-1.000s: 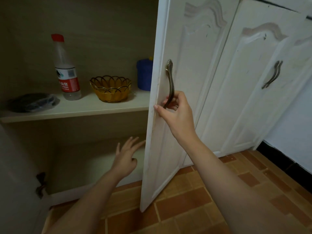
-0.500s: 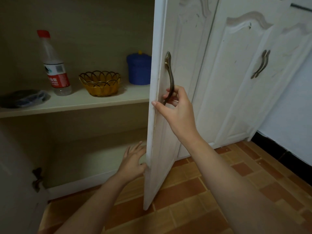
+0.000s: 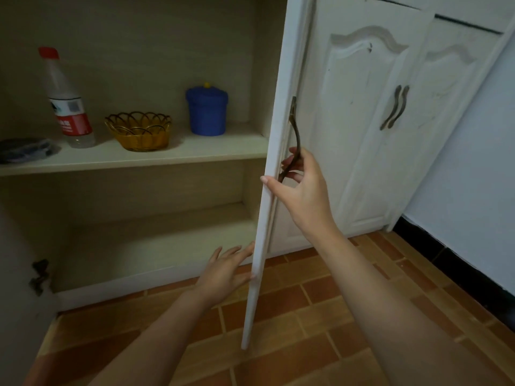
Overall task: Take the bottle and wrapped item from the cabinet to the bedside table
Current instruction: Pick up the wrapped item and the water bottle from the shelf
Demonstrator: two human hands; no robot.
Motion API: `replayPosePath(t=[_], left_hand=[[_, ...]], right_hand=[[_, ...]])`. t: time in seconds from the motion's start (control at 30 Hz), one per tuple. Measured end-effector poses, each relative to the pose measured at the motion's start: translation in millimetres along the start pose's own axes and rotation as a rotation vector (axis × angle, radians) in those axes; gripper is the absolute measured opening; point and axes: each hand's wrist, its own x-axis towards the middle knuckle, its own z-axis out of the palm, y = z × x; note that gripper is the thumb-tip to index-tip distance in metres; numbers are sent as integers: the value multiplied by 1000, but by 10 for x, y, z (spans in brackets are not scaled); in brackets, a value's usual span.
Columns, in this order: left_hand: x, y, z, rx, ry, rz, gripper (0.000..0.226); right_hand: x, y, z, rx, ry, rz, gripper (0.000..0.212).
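Observation:
A clear plastic bottle (image 3: 68, 107) with a red cap and red-white label stands upright at the left of the cabinet's upper shelf (image 3: 167, 156). A dark wrapped item (image 3: 23, 150) lies flat on the shelf at the far left, next to the bottle. My right hand (image 3: 299, 188) grips the bronze handle (image 3: 294, 140) of the open white cabinet door (image 3: 264, 218), thumb on the door's edge. My left hand (image 3: 227, 270) is low, its straight fingers touching the inner side of that door near the bottom shelf.
A golden wire basket (image 3: 138, 131) and a blue lidded jar (image 3: 206, 110) stand on the same shelf. The left door (image 3: 19, 288) hangs open at the frame's left edge. Shut white doors (image 3: 390, 112) are on the right, above brown floor tiles (image 3: 306, 316).
The right door has swung further open, now nearly edge-on, showing the whole blue jar. My left hand has moved right and down to touch the door's inner side.

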Motion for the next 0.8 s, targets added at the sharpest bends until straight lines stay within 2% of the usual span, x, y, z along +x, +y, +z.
replayPosePath(t=[0.2,0.33,0.8], left_hand=[[96,456,185,63,-32,23,76],[231,704,319,122,-45,84,86],[908,1308,646,199,-75,200,87]], right_hand=[[-54,169,-492,-27,-15,-39,61],[-80,310,-783,-47,19,-28,74],[32,799,-1569,-349,47,-71,71]])
